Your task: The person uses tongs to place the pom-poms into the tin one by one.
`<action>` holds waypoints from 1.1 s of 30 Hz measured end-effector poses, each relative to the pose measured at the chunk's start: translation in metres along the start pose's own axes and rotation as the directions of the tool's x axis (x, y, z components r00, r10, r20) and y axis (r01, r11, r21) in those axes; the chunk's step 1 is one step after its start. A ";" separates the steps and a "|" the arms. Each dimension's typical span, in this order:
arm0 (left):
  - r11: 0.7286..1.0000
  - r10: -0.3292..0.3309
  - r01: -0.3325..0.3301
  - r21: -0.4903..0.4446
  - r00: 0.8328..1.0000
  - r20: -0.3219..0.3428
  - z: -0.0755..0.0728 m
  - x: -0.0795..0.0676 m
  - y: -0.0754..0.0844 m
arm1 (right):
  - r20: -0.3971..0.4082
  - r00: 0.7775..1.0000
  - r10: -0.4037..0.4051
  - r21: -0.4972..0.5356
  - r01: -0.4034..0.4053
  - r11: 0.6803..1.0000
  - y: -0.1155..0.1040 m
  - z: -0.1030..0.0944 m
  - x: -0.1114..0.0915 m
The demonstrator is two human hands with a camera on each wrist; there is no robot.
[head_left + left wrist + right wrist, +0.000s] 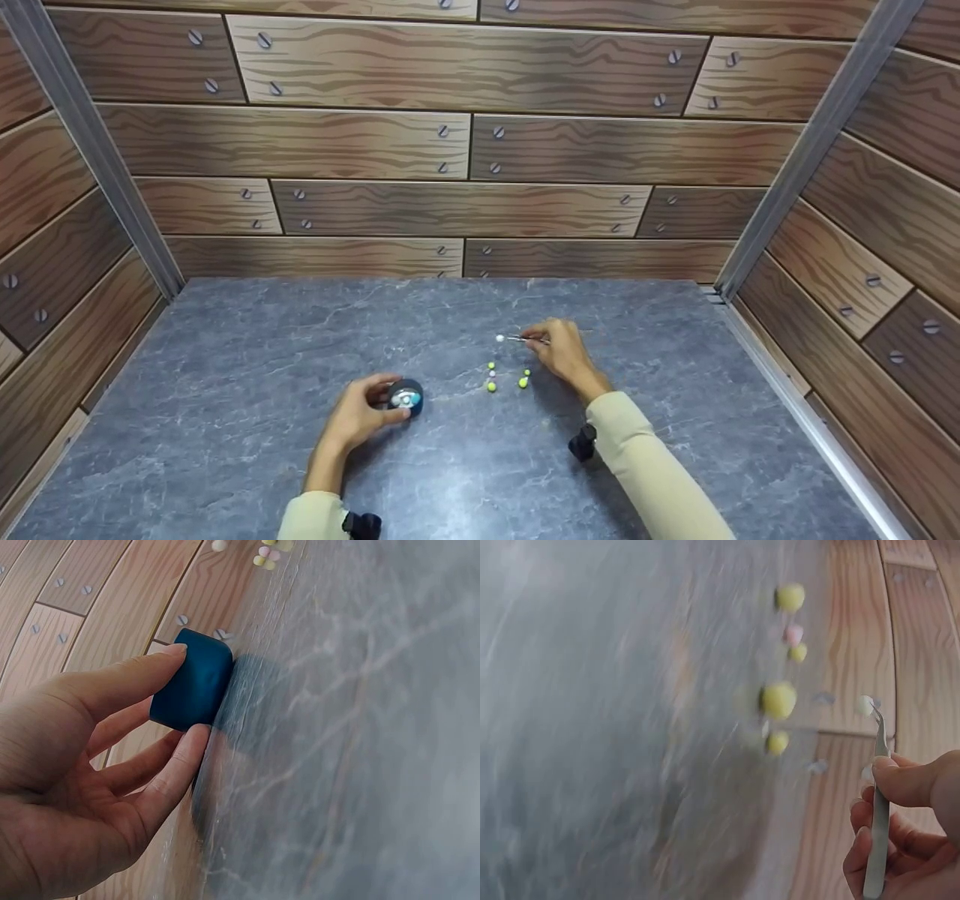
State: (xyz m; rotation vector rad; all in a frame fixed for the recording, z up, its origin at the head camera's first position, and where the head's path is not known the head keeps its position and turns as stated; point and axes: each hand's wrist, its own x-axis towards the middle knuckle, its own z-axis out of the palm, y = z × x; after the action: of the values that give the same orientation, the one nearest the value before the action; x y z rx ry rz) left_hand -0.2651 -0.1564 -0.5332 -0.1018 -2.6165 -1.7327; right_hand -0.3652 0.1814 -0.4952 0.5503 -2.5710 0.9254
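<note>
My left hand (pixel 354 418) holds a small dark blue cup (pixel 195 682) between thumb and fingers, close to the tabletop. Seen from the head, the cup has white and light blue beads (pixel 406 400) inside it. With thumb and fingers, my right hand (pixel 561 351) grips a pair of metal tweezers (pixel 880 832), whose bent tips point left in the head view. At those tips is a white bead (pixel 865 706). Nearer to me than the tweezers lie several loose beads in two short rows, among them a larger yellow bead (pixel 780 700) and a pink bead (pixel 793 634).
The grey marbled tabletop (pixel 247 375) is enclosed by wood-patterned walls (pixel 375 142) at the back and both sides. Metal corner posts (pixel 787 165) stand at the back left and back right. A metal rail (pixel 832 442) runs along the right edge.
</note>
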 end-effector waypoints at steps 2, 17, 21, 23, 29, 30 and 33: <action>1.000 0.000 0.000 0.002 1.000 -0.003 0.000 0.000 0.000 | -0.002 0.999 -0.038 -0.004 0.038 0.999 -0.009 0.002 0.000; 1.000 -0.002 0.002 0.004 1.000 0.011 0.000 0.000 0.001 | 0.098 0.971 -0.217 0.058 0.212 0.976 -0.061 0.029 -0.009; 1.000 0.009 -0.009 -0.004 1.000 0.006 0.000 0.000 -0.001 | 0.134 0.954 -0.268 0.073 0.260 0.963 -0.072 0.038 -0.013; 1.000 0.013 -0.013 0.001 1.000 -0.001 0.000 0.000 -0.001 | 0.158 0.948 -0.277 0.089 0.266 0.960 -0.077 0.041 -0.014; 1.000 0.004 -0.004 0.022 1.000 -0.015 0.001 0.001 -0.001 | 0.195 0.936 -0.294 0.098 0.280 0.955 -0.088 0.048 -0.017; 1.000 0.000 0.001 0.020 1.000 -0.015 0.001 0.001 -0.001 | 0.196 0.934 -0.300 0.094 0.287 0.953 -0.089 0.049 -0.018; 1.000 0.000 0.000 0.016 1.000 -0.012 0.001 0.002 0.000 | 0.215 0.926 -0.310 0.099 0.295 0.950 -0.092 0.052 -0.019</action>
State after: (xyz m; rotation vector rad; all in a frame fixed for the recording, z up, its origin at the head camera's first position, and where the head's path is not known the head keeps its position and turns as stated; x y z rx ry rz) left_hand -0.2666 -0.1560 -0.5337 -0.0910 -2.6219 -1.7060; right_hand -0.3158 0.0855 -0.4929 1.0969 -2.5530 0.8814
